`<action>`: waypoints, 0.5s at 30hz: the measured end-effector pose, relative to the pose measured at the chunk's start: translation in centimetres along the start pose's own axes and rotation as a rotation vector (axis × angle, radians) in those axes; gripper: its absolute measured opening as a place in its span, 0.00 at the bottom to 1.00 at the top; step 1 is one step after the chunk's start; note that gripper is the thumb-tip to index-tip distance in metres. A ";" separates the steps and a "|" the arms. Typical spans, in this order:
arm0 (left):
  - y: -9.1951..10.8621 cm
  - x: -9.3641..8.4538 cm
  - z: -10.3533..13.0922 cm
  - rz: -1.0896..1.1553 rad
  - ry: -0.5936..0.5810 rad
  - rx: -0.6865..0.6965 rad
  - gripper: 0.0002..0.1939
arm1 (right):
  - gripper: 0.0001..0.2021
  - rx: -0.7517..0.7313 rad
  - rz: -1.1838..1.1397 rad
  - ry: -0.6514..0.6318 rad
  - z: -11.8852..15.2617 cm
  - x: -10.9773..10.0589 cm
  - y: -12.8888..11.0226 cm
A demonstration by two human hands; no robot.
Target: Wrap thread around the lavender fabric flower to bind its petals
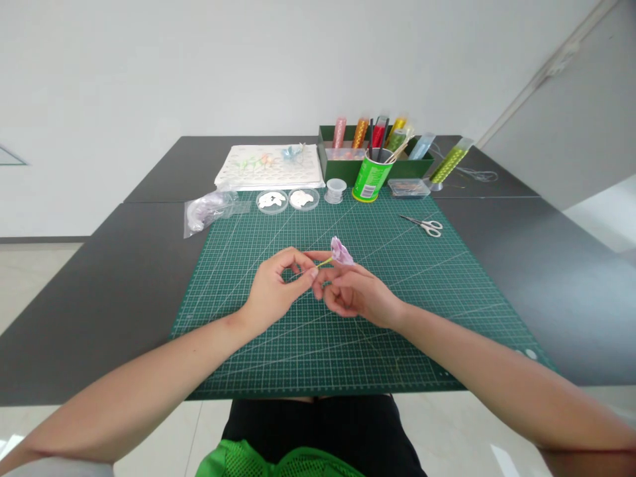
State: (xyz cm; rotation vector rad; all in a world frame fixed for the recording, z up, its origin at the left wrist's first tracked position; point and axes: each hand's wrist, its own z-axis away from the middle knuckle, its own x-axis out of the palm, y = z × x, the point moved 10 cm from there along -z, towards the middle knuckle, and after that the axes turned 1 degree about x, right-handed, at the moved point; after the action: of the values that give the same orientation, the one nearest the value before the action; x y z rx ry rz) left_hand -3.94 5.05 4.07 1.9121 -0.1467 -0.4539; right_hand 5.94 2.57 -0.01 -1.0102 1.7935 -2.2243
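Observation:
A small artificial flower (340, 252) with pale purple petals on a thin yellow-green stem is held over the green cutting mat (278, 358). My left hand (278, 285) pinches the stem between thumb and forefinger, with the bloom tilted up to the right. My right hand (365, 291) is just below and right of the bloom, its fingers curled inward close to the stem. Its forefinger lies partly behind the petals. Whether the right fingers grip a thread or another fine thing cannot be made out.
Behind the hands stand dishes of white pieces (272, 201), a spool (336, 191), a green can (372, 177) with tools, and a green box (342, 171) of thread tubes. White-handled scissors (428, 227) lie right; a plastic bag (206, 211) lies left. A white board (228, 173) holds small flowers.

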 end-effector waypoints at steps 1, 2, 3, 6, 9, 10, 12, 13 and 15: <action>0.3 -0.1 0.1 -0.054 0.015 0.020 0.08 | 0.11 0.002 -0.017 0.030 0.1 0.0 0.0; 0.4 -0.2 0.2 -0.094 0.030 0.036 0.08 | 0.09 -0.009 -0.022 0.072 0.2 -0.1 -0.2; 0.5 -0.3 0.3 -0.116 0.044 0.046 0.08 | 0.07 -0.024 -0.021 0.118 0.3 -0.4 -0.4; 0.4 -0.3 0.4 -0.098 0.068 0.056 0.07 | 0.12 -0.034 -0.023 0.214 0.6 -0.8 -0.3; 0.4 -0.3 0.4 -0.098 0.077 0.076 0.07 | 0.14 -0.035 -0.052 0.257 0.6 -1.0 0.0; 0.5 -0.3 0.4 -0.113 0.077 0.085 0.07 | 0.14 -0.041 -0.060 0.269 0.6 -1.2 0.1; 0.6 -0.4 0.4 -0.139 0.077 0.094 0.07 | 0.13 -0.050 -0.067 0.295 0.5 -1.5 0.2; 0.7 -0.4 0.4 -0.143 0.075 0.093 0.07 | 0.13 -0.053 -0.065 0.305 0.4 -1.7 0.2; 0.7 -0.4 0.4 -0.147 0.072 0.085 0.07 | 0.14 -0.055 -0.056 0.314 0.3 -2.0 0.1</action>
State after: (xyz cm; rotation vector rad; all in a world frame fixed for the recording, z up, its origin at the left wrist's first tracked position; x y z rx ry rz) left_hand -4.35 4.58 4.64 2.0283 0.0225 -0.4834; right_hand 7.61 3.17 -0.92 -0.7607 1.9789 -2.4975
